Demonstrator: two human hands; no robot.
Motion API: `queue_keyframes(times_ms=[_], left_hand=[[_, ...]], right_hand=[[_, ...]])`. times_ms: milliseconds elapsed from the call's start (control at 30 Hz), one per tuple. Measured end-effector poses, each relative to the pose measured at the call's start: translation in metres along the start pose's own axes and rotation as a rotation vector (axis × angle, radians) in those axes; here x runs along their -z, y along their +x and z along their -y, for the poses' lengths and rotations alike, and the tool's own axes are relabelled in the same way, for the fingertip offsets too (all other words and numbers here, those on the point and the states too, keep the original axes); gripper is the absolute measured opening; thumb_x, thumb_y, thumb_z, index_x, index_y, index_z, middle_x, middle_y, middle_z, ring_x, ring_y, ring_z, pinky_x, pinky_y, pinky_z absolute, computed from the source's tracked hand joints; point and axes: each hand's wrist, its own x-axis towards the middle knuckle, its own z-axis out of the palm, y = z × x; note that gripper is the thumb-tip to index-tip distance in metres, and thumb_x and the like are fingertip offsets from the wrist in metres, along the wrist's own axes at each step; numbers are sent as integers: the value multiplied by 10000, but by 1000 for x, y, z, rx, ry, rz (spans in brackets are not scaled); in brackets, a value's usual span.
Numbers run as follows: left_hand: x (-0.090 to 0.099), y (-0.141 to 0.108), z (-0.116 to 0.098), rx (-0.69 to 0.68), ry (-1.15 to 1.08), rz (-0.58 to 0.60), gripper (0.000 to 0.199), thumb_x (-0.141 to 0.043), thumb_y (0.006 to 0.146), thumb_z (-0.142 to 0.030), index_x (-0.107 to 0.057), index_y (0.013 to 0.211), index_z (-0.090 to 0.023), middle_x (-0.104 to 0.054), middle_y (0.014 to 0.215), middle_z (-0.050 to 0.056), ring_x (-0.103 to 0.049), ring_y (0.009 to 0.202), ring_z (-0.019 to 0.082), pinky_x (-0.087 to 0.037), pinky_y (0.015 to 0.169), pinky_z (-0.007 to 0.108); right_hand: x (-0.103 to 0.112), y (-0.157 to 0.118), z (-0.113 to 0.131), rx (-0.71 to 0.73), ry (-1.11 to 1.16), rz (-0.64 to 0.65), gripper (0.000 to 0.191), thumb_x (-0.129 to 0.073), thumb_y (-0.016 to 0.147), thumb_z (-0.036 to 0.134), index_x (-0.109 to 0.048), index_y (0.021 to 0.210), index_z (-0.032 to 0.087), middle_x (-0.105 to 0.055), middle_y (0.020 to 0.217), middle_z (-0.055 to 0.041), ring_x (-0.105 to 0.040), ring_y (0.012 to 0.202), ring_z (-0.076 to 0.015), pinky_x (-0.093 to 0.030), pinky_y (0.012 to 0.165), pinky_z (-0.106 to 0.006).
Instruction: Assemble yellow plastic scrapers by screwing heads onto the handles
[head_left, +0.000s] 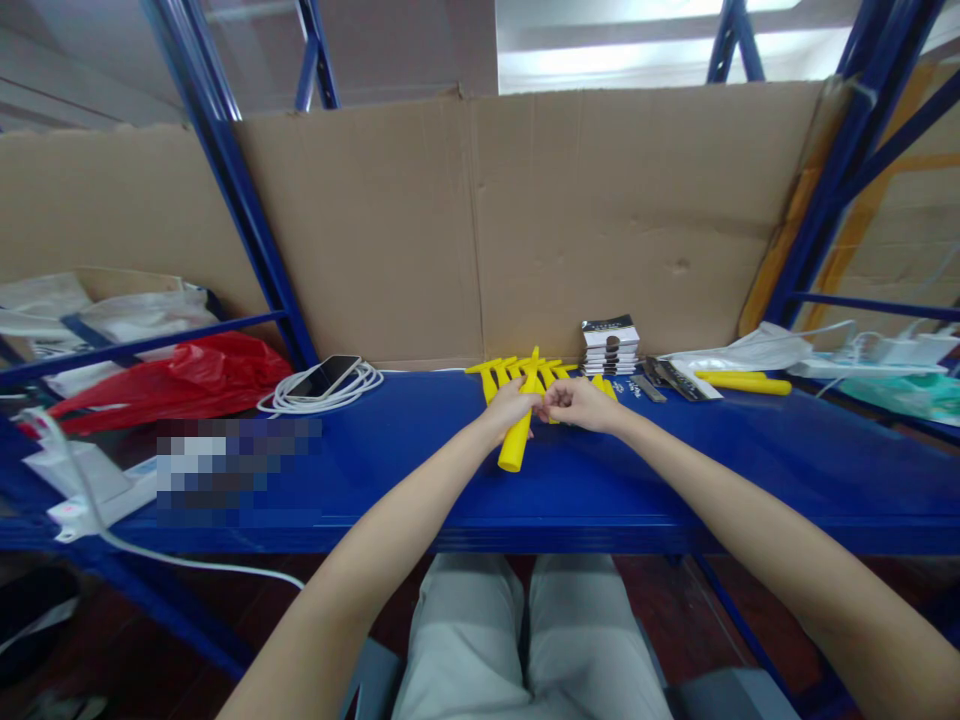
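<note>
My left hand point(511, 408) is wrapped around a yellow T-shaped plastic handle point(516, 445), its thick round end tilted down toward me. Close beside it, my right hand point(581, 402) has its fingers pinched together by the handle's shaft. Whatever is between those fingertips, if anything, is too small to make out. Behind both hands lie several similar yellow T-shaped handles point(489, 378) in a row, partly covered by the hands. To the right of my right hand are small flat metal pieces point(649, 389) and a stack of small black-and-white packets point(611, 348).
Loose black packets point(684, 380) and two yellow rods point(742, 382) lie at the right. At left are a phone point(330, 375) on a coiled white cable point(367, 382), a red plastic bag point(217, 375) and a power strip point(112, 505). Cardboard point(375, 240) walls the blue table's point(420, 480) back.
</note>
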Motion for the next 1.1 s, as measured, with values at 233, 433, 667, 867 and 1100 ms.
queue_keyframes(times_ms=[233, 433, 667, 867, 1100], left_hand=[[3, -1, -2, -13, -44, 9, 698, -476, 617, -85, -368, 1306, -112, -601, 578, -11, -499, 381, 115, -460, 422, 237], [4, -2, -3, -8, -54, 2, 649, -487, 595, -76, -431, 1240, -119, -581, 567, -19, -495, 376, 112, -439, 393, 225], [8, -6, -8, -22, -75, -7, 592, -487, 608, -100, -448, 1198, -121, -608, 609, 5, -512, 403, 120, -427, 389, 218], [9, -5, -8, -21, -68, -1, 575, -492, 606, -99, -458, 1179, -134, -599, 608, -9, -469, 351, 93, -414, 372, 212], [10, -4, -10, -33, -62, 21, 576, -484, 614, -89, -464, 1188, -133, -627, 635, 13, -489, 362, 98, -424, 379, 212]], right_hand=[[36, 2, -11, -51, -104, -166, 82, -560, 612, 249, -529, 633, 176, -530, 535, 36, -456, 461, -74, -376, 450, -202], [110, -21, -49, -445, -689, -383, 106, -587, 585, 174, -532, 495, 183, -531, 464, 12, -512, 503, -122, -386, 506, -230], [125, -37, -71, -579, -784, -267, 126, -601, 604, 211, -580, 484, 181, -581, 488, -2, -536, 502, -132, -398, 501, -225], [123, -35, -70, -606, -782, -227, 145, -595, 617, 200, -576, 475, 179, -564, 469, -6, -525, 486, -130, -402, 507, -227], [124, -35, -76, -617, -820, -265, 103, -613, 621, 207, -601, 522, 181, -589, 510, -7, -530, 497, -127, -403, 517, -220]])
